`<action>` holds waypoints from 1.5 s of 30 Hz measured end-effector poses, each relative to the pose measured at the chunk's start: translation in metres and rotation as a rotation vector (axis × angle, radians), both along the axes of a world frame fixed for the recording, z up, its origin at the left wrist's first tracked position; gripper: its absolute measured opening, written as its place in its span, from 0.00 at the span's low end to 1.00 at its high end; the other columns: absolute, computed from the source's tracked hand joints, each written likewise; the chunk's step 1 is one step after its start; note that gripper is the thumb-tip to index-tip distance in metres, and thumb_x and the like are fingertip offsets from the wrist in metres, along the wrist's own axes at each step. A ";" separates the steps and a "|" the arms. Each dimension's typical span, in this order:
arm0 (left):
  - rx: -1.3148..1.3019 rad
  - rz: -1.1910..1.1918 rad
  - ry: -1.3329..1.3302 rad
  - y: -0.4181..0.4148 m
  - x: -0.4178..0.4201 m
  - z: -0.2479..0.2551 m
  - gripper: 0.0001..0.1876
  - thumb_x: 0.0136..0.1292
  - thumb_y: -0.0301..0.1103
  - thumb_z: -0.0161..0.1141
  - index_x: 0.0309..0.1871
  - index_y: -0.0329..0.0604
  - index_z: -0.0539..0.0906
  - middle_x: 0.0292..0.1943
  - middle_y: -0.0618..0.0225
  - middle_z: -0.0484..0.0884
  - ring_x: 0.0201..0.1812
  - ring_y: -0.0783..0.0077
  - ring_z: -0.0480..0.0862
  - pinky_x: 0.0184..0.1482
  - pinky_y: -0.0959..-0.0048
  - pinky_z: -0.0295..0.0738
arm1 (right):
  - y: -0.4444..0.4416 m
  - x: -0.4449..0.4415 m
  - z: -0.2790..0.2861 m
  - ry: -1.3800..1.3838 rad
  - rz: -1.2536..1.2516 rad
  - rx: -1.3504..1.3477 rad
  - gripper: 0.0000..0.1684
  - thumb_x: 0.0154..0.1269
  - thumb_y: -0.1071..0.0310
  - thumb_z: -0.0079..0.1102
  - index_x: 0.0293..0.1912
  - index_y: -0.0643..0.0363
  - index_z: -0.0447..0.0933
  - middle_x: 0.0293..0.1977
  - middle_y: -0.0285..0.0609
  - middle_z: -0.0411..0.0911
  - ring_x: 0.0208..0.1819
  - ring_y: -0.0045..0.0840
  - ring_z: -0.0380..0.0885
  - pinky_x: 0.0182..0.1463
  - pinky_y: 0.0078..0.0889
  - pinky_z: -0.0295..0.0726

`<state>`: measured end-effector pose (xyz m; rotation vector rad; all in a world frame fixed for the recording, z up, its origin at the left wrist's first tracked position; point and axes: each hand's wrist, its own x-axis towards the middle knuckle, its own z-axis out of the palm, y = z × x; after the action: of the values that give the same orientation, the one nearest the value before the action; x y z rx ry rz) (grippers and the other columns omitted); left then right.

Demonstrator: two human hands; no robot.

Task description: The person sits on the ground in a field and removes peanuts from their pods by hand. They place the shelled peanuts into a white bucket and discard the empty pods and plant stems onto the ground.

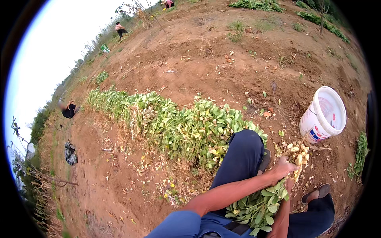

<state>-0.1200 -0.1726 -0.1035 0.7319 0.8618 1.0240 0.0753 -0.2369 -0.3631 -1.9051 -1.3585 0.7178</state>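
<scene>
A bunch of peanut plants lies across my lap, its green leaves (pixel 265 205) towards my body and its cluster of pale peanut pods (pixel 299 156) pointing away. My left hand (pixel 284 169) is closed around the stems just below the pods. Under it, my right hand (pixel 289 183) is partly hidden by the left hand and the leaves; its fingers cannot be made out. Beyond the pods stands a white plastic bucket (pixel 308 119), tilted in the view, with printing on its side. Its inner wall shows, but not whether anything lies at the bottom.
A long row of pulled peanut plants (pixel 178 128) lies on the brown soil beside my knee. A camouflage-patterned bag (pixel 70 154) sits at the far left. One person (pixel 69 110) is low on the ground at left; others (pixel 120 29) are farther up the field.
</scene>
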 end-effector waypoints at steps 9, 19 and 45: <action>-0.209 -0.195 -0.050 0.014 -0.018 0.013 0.12 0.64 0.28 0.72 0.47 0.34 0.84 0.28 0.67 0.84 0.21 0.78 0.78 0.15 0.75 0.71 | 0.055 -0.059 0.189 1.737 -0.389 0.012 0.15 0.78 0.67 0.44 0.55 0.61 0.76 0.46 0.46 0.84 0.42 0.31 0.85 0.49 0.36 0.89; -0.215 -0.281 -0.116 0.015 -0.017 0.015 0.13 0.70 0.31 0.63 0.53 0.36 0.80 0.21 0.72 0.72 0.15 0.75 0.70 0.17 0.73 0.66 | 0.049 -0.075 0.227 2.039 -0.146 0.070 0.29 0.82 0.48 0.43 0.60 0.65 0.74 0.58 0.54 0.80 0.59 0.41 0.81 0.67 0.51 0.79; -0.100 -0.409 0.024 0.012 -0.008 0.023 0.20 0.59 0.22 0.66 0.56 0.31 0.79 0.33 0.57 0.86 0.22 0.66 0.83 0.24 0.68 0.82 | 0.040 -0.058 0.244 1.783 -0.099 0.349 0.27 0.78 0.51 0.57 0.62 0.64 0.72 0.53 0.50 0.81 0.51 0.33 0.85 0.51 0.38 0.91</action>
<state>-0.1279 -0.1603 -0.0803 0.7963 0.7381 0.6049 0.0176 -0.1969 -0.1188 -0.4549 -0.1492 1.4106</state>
